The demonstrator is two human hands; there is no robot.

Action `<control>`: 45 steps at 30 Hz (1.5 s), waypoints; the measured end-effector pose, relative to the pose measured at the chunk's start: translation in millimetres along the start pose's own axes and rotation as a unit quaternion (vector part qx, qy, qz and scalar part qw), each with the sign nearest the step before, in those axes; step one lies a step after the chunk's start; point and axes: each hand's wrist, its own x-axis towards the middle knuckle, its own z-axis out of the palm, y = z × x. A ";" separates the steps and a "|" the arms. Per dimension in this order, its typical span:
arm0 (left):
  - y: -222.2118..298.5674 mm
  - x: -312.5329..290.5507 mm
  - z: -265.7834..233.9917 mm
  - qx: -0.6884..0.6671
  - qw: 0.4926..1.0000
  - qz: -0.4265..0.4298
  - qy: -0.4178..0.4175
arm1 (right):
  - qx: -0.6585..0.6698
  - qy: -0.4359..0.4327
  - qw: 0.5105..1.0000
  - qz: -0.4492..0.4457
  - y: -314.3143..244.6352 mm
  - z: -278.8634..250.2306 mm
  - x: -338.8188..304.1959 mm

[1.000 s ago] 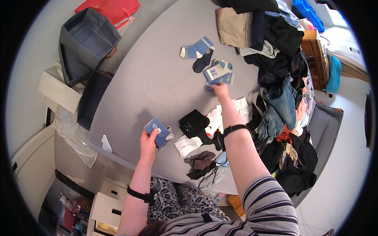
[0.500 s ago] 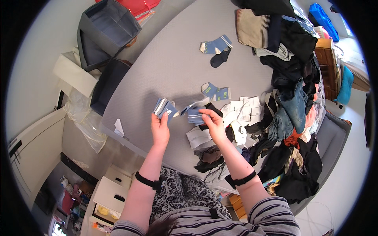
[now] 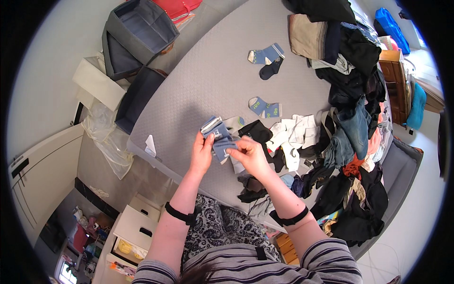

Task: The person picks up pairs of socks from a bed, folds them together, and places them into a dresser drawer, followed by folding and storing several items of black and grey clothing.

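Note:
My left hand (image 3: 202, 155) is closed around a folded blue sock (image 3: 215, 128) with a white edge. Close beside it, my right hand (image 3: 251, 155) pinches another blue sock (image 3: 222, 148) with a pale print, and the two socks touch or overlap. A light grey sock (image 3: 233, 124) with a coloured patch lies just beyond my hands, next to a black sock (image 3: 255, 130). Farther off on the bed (image 3: 189, 71) lie a blue pair of socks with green print (image 3: 266, 108), a blue sock with a white toe (image 3: 267, 53) and a dark sock (image 3: 271, 69).
White socks (image 3: 295, 135) are heaped to the right of my hands. Beyond them stretches a large pile of clothes with jeans (image 3: 352, 123) and black garments (image 3: 364, 203). Grey fabric storage boxes (image 3: 142, 28) stand past the bed's left edge. A white paper piece (image 3: 150, 145) lies near that edge.
My hands have come together, the right moving left and toward the left hand, which has shifted right. Both blue socks now meet between them. The view has shifted slightly.

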 end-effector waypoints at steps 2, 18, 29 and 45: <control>-1.5 -2.6 1.1 0.003 1.000 0.004 -0.025 | 0.014 0.076 0.992 -0.104 12.3 6.7 14.2; -4.1 -16.8 -5.0 -0.259 0.956 -0.133 -0.042 | 0.306 0.065 0.949 -0.025 27.6 38.5 8.5; -15.0 -12.4 -15.2 -0.132 0.971 -0.184 0.074 | 0.046 0.145 0.982 -0.114 19.3 45.1 -8.5; -21.2 -29.3 -42.7 -0.121 0.978 -0.135 0.106 | -0.184 0.136 0.972 -0.046 80.9 72.4 56.4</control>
